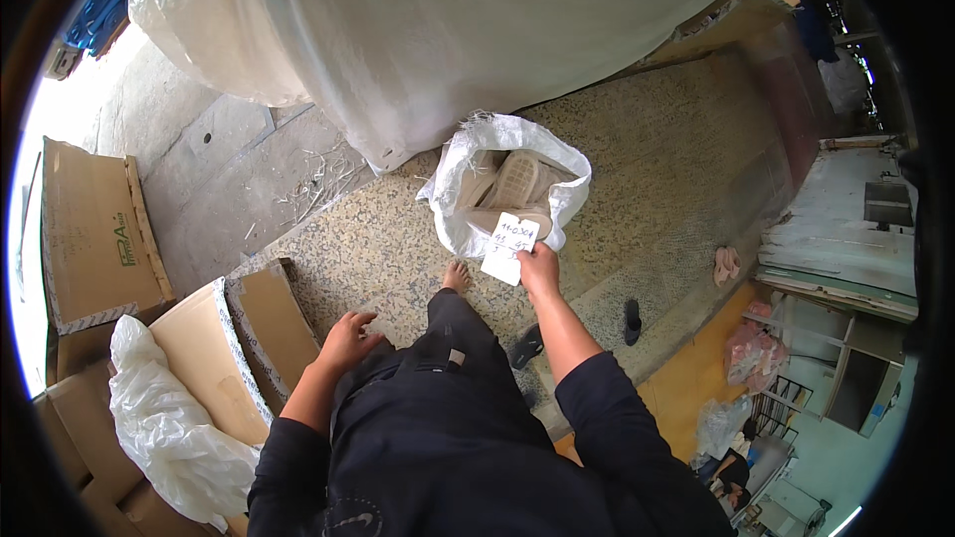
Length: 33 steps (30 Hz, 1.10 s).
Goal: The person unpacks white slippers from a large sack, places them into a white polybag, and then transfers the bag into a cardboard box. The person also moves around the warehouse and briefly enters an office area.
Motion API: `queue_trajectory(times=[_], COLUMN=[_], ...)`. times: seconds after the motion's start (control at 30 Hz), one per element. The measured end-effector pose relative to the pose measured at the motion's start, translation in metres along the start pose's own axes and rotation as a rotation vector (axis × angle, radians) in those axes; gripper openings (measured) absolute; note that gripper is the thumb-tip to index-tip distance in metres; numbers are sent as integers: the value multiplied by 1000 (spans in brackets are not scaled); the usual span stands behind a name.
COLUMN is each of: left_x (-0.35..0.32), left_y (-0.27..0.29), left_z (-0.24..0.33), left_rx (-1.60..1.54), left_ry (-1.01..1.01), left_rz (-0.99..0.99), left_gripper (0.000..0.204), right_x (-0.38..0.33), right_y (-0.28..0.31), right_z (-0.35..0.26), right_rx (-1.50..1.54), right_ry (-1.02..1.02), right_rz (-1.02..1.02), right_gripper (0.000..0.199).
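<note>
My right hand (pixel 539 270) pinches a white paper tag (pixel 504 263) with handwriting on it, between thumb and fingers. Just beyond the tag, a white woven sack (pixel 572 201) stands on the floor with its mouth spread wide. Beige shoe soles (pixel 517 179) lie inside it, one showing its tread; the tag covers part of the sack's near side. My left hand (pixel 348 341) hangs beside my left thigh, fingers loosely apart and holding nothing. It is nearest to an opened cardboard box (pixel 267 318).
A large bundle under translucent plastic sheeting (pixel 398 30) fills the far side. Cardboard boxes (pixel 99 239) and a crumpled plastic bag (pixel 169 428) stand at left. Dark slippers (pixel 633 322) and a pink pair (pixel 727 265) lie on the floor at right. A person (pixel 734 472) is at lower right.
</note>
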<state>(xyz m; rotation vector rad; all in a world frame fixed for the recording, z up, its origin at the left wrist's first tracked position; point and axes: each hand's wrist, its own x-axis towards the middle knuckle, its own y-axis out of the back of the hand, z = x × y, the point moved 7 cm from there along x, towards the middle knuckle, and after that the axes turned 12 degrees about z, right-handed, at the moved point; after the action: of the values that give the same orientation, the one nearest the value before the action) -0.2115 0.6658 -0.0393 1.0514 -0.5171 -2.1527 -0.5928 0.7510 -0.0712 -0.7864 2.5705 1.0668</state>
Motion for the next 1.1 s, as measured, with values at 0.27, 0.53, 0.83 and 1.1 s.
queue_trajectory(times=[0.27,0.53,0.83,1.1], left_x=[-130,-129,22,121], left_y=[10,-12,26,63], left_z=[-136,-127,-108,-145], left_rx=[-189,-340,-217,100], left_ry=[697,730,265,158], left_rz=[377,339,91,-104], left_gripper=[34,31,32,32], right_x=[157,77,-70,-317], right_y=[-31,-52,56,165], right_z=[-26,-52,160,320], right_rx=[-465,-94,-452,95], right_ry=[284,558,-123,-732], right_rz=[242,-291,-207,473], right_gripper=[24,17,23,23])
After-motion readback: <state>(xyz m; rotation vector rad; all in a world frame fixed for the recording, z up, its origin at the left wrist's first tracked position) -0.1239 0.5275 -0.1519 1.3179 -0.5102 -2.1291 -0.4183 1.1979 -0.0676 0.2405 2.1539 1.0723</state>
